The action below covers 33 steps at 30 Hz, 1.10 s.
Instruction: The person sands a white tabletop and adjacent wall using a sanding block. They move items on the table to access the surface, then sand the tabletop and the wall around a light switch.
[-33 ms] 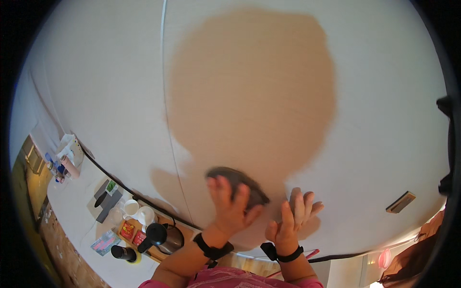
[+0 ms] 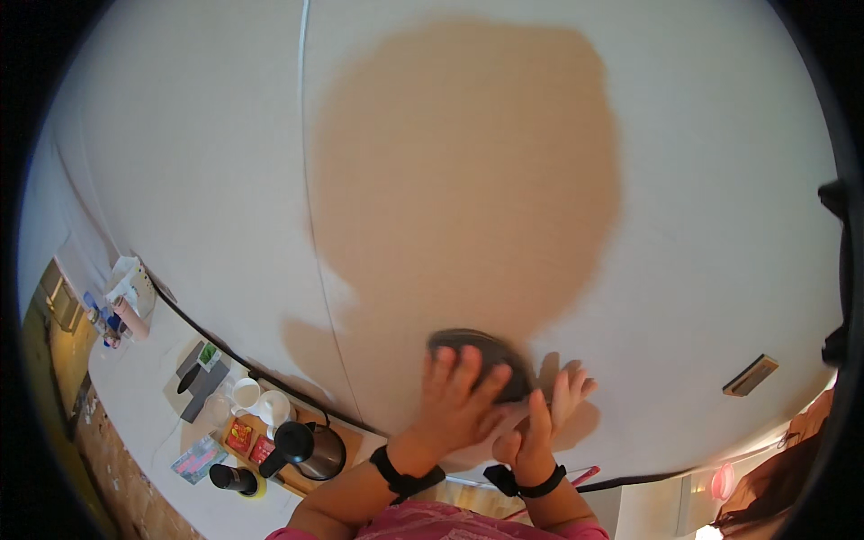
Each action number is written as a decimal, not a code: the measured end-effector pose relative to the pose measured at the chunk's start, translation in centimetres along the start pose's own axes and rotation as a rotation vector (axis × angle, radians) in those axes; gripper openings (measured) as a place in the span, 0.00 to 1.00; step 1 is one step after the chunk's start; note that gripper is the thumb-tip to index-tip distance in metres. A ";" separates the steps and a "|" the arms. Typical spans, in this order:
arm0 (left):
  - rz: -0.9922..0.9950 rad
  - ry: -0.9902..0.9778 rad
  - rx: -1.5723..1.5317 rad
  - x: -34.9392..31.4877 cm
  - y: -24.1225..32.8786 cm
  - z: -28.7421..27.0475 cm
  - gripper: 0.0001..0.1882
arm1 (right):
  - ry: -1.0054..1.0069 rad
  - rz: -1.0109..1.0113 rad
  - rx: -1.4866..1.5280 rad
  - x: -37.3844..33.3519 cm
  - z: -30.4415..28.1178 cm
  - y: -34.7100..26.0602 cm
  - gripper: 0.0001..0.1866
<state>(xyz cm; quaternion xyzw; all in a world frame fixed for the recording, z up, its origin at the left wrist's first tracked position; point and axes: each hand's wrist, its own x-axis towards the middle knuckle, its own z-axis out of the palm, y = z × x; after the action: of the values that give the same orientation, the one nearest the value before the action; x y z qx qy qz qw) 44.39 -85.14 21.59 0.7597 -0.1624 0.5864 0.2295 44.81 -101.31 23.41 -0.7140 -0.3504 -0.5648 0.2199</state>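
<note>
I press my left hand (image 2: 459,405) flat over a dark rounded pad (image 2: 481,355), fingers spread wide across its back so the push goes evenly into the wall (image 2: 198,162) rather than through 1 fingertip; nothing is gripped, the palm simply pins it. The pad sits at the lower edge of the big tan patch (image 2: 468,180), where that colour meets the pale surface. My right hand (image 2: 544,418) lies just beside it, fingers open and fanned, touching the wall and the pad's right edge, which I judge steadies me as I lean in. Both wrists wear black straps. Down to my left, well apart, a counter (image 2: 135,378) holds a black kettle (image 2: 306,448), 2 white cups (image 2: 256,400) and a tray (image 2: 355,441), kept out of the way of my arms.
</note>
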 end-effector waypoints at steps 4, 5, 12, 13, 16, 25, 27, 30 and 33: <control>0.029 -0.258 -0.390 2.4 3.0 -1.8 0.29 | 0.043 -0.044 0.353 -1.2 0.3 -1.3 0.33; 0.008 -0.312 -0.511 3.2 2.9 -2.4 0.27 | 0.026 -0.054 0.402 -1.1 0.2 -1.6 0.35; 0.000 0.051 -0.581 1.6 0.7 -1.6 0.35 | -0.159 -0.004 -0.105 1.1 0.6 -2.5 0.31; 0.063 0.176 -0.421 1.9 0.7 -1.1 0.36 | -0.191 -0.012 -0.180 1.7 0.3 -2.3 0.31; 0.040 -0.051 -0.122 2.5 0.7 -0.5 0.37 | -0.042 -0.047 -0.354 2.8 -0.3 0.3 0.26; 0.051 -0.085 0.070 3.1 1.8 0.9 0.38 | 0.274 0.198 -0.477 -0.7 -3.1 4.4 0.26; 0.012 -0.102 -0.003 2.9 2.5 0.9 0.39 | 0.224 0.189 -0.490 -2.3 -1.9 3.1 0.26; 0.137 -0.182 -0.070 1.8 3.0 1.2 0.38 | 0.045 0.056 -0.496 -2.3 -0.8 1.3 0.23; 0.136 -0.138 -0.278 0.4 3.7 2.7 0.39 | 0.049 -0.050 -0.506 0.0 -1.3 2.4 0.21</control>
<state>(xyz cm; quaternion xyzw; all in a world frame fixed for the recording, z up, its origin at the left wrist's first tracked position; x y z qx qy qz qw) 44.81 -89.70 22.03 0.7464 -0.3083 0.5188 0.2804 45.73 -103.79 23.98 -0.7237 -0.2101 -0.6567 0.0288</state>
